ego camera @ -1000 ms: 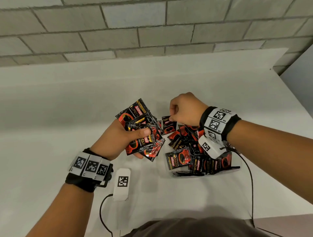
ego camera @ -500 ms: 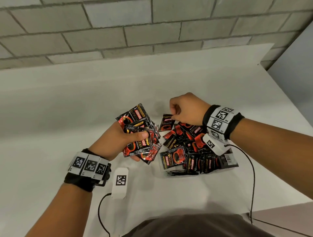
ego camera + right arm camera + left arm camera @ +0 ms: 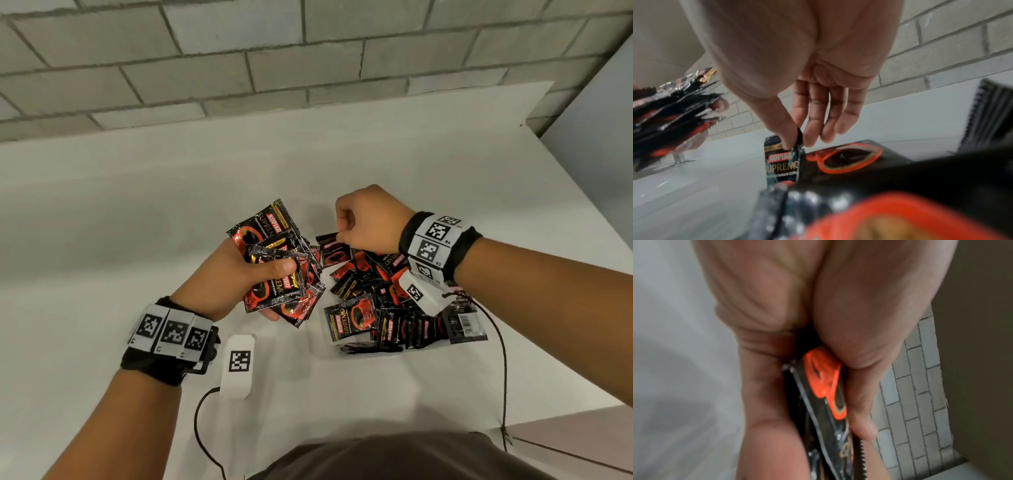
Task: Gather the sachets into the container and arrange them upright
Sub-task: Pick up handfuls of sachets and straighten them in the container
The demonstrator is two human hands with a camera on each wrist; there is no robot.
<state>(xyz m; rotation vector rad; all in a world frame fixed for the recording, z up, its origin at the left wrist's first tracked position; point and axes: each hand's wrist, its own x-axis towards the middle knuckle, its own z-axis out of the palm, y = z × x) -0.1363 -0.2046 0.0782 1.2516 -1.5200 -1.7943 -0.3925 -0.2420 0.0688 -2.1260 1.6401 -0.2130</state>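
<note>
My left hand [image 3: 236, 277] grips a fanned stack of black-and-red coffee sachets [image 3: 274, 263], thumb pressed across the top one; the left wrist view shows the same stack [image 3: 824, 389] squeezed between thumb and fingers. My right hand [image 3: 370, 219] pinches the top edge of one sachet [image 3: 334, 248] at the far end of a heap of sachets [image 3: 387, 301]. In the right wrist view, thumb and forefinger [image 3: 795, 138] hold that sachet [image 3: 781, 160] upright. The heap seems to fill a clear container [image 3: 329, 353], whose walls barely show.
A white table [image 3: 137, 212] runs back to a grey block wall [image 3: 308, 51]. The table's right edge [image 3: 582, 205] is near my right arm. Black cables [image 3: 503, 359] trail from both wrist units toward the near edge. A white tag [image 3: 238, 365] hangs below my left wrist.
My right hand has drawn the pinched sachet slightly up and out of the heap's far end. The left hand keeps its grip on the stack; the camera view shifted a little.
</note>
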